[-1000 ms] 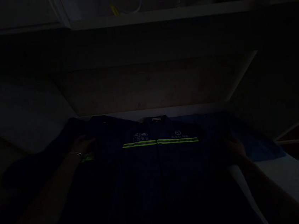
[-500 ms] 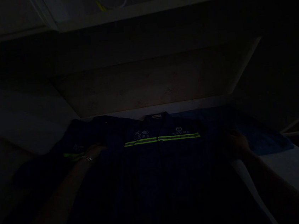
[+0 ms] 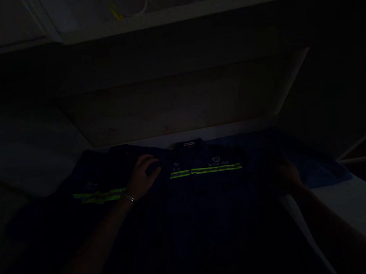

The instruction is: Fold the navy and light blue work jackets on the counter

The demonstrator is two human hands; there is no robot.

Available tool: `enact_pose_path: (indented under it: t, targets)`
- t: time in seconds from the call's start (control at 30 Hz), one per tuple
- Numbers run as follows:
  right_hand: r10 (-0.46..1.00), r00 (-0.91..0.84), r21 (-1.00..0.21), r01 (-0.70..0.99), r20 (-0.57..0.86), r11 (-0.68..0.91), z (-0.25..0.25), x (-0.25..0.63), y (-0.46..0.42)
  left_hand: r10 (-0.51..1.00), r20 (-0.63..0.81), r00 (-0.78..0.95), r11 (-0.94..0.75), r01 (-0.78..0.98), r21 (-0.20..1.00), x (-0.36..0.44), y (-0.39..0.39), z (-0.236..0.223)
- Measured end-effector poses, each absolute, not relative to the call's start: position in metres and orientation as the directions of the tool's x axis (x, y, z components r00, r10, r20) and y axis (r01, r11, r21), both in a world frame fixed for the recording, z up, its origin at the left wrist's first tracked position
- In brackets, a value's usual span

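A dark blue work jacket (image 3: 184, 211) lies spread out, front up, with a yellow-green reflective stripe across its chest and pale printing above. Its collar, with a white label, points towards the back wall. Over the jacket's left chest is my left hand (image 3: 143, 176), fingers apart and holding nothing, a bracelet on the wrist. My right hand (image 3: 286, 174) rests at the jacket's right side, by the sleeve; its fingers are lost in the dark. To the left, another dark garment (image 3: 85, 169) with a similar stripe lies against the jacket.
A blue cloth (image 3: 324, 174) lies beyond my right hand, on a white surface (image 3: 350, 202). Overhead, a shelf edge (image 3: 173, 13) runs across, with a yellow-and-white cord (image 3: 115, 11) and other items on it. Panels close in the back and both sides. The light is very dim.
My left hand has moved right, from the striped garment at the left onto the jacket's chest, now covering part of its printing and stripe. My right hand has stayed nearly in place.
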State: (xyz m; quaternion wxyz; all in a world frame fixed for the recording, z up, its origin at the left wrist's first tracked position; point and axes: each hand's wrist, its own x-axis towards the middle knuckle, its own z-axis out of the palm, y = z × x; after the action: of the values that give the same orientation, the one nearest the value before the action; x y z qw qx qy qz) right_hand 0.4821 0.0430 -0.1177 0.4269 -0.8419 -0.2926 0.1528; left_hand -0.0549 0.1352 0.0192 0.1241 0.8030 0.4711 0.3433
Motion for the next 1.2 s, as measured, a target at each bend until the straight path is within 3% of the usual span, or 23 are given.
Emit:
enact_pose_path:
  t: [0.13, 0.33, 0.43, 0.67, 0.8, 0.93, 1.07, 1.2]
  targets:
    - [0.608, 0.792, -0.796, 0.336, -0.050, -0.503, -0.115, 0.481, 0.043, 0.935, 0.324, 0.144, -0.302, 0.801, 0.517, -0.064, 0.158, -0.019]
    - [0.602, 0.797, -0.842, 0.296, -0.043, -0.451, -0.116, 0.482, 0.044, 0.950, 0.054, 0.307, -0.312, 0.938, 0.148, -0.062, 0.147, -0.088]
    - [0.645, 0.764, -0.842, 0.340, -0.012, -0.419, -0.105, 0.470, 0.044, 0.958, 0.048, 0.283, -0.286, 0.954, 0.089, -0.061, 0.141, -0.097]
    - [0.671, 0.719, -0.749, 0.543, 0.181, -0.381, -0.057, 0.442, 0.054, 0.955, 0.066, 0.289, -0.295, 0.950, 0.106, -0.063, 0.147, -0.098]
    - [0.861, 0.378, -0.418, 0.881, 0.340, -0.222, -0.026, 0.401, 0.054, 0.954, 0.073, 0.290, -0.298, 0.945, 0.136, -0.064, 0.147, -0.099]
    - [0.983, 0.053, -0.159, 0.987, 0.176, -0.025, -0.017, 0.344, 0.053, 0.954, 0.068, 0.292, -0.298, 0.946, 0.123, -0.064, 0.145, -0.099]
    - [0.992, 0.006, -0.186, 0.982, 0.126, 0.018, -0.016, 0.305, 0.046, 0.956, 0.101, 0.276, -0.287, 0.949, 0.127, -0.060, 0.144, -0.095]
    - [0.970, 0.150, -0.371, 0.926, 0.193, -0.070, -0.009, 0.306, 0.009, 0.930, 0.274, 0.246, -0.312, 0.921, 0.233, -0.062, 0.122, -0.072]
